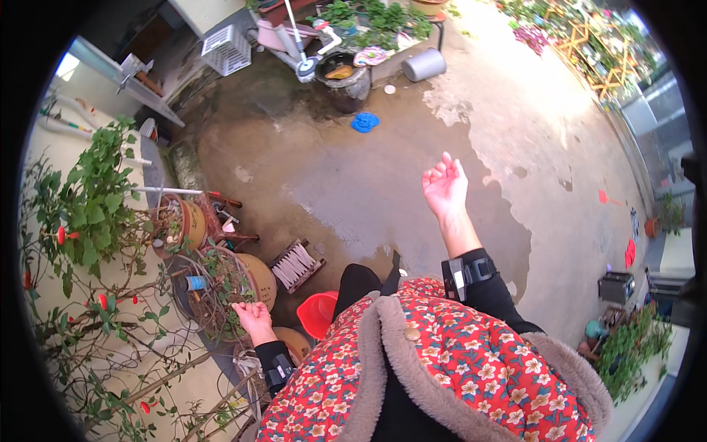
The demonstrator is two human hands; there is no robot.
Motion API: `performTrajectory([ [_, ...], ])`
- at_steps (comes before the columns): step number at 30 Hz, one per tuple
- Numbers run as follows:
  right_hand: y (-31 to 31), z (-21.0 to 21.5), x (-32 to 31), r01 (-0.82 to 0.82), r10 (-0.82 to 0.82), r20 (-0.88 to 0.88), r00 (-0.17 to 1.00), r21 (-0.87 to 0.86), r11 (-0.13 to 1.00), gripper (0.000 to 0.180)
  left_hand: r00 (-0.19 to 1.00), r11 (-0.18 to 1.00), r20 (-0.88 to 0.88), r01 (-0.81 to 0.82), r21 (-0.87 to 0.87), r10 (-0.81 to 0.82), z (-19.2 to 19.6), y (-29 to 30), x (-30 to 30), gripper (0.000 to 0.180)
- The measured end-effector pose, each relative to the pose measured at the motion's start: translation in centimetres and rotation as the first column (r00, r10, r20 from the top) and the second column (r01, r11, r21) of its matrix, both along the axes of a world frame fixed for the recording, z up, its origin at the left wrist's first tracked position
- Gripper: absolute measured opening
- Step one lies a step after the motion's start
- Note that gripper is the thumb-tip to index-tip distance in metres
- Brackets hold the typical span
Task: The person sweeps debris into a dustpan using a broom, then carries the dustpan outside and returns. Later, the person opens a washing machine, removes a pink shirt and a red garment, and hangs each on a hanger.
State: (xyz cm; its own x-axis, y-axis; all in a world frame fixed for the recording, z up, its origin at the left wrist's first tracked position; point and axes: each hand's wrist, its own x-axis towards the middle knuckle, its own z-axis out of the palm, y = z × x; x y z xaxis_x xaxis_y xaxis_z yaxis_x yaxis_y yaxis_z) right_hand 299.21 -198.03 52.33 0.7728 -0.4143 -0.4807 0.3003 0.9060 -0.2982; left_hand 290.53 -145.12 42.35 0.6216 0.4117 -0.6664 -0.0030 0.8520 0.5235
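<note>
My left hand is over the edge of a brown pot with a bare, twiggy plant. Its fingers are bent together at the twigs; whether a stem is between them is too small to tell. My right hand is stretched out over the wet concrete with the palm showing. Its fingers are loosely curled and apart, with nothing in them. A red plastic bucket stands beside my legs, close to the left hand. A blue-wrapped item sits among the twigs.
A washboard-like rack lies by the pots. Leafy climbers cover the left wall. Farther off are a dark tub, a blue cloth, a grey cylinder, a mop and a white crate. Wet concrete spreads ahead.
</note>
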Motion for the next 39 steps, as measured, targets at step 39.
performTrajectory([
  [39,26.1,-4.1,108.8,-0.482,0.7,-0.291,0.652,-0.872,0.087,0.023,0.761,0.762,-0.052,-0.642,0.078,0.647,0.3,17.7,78.6,0.035],
])
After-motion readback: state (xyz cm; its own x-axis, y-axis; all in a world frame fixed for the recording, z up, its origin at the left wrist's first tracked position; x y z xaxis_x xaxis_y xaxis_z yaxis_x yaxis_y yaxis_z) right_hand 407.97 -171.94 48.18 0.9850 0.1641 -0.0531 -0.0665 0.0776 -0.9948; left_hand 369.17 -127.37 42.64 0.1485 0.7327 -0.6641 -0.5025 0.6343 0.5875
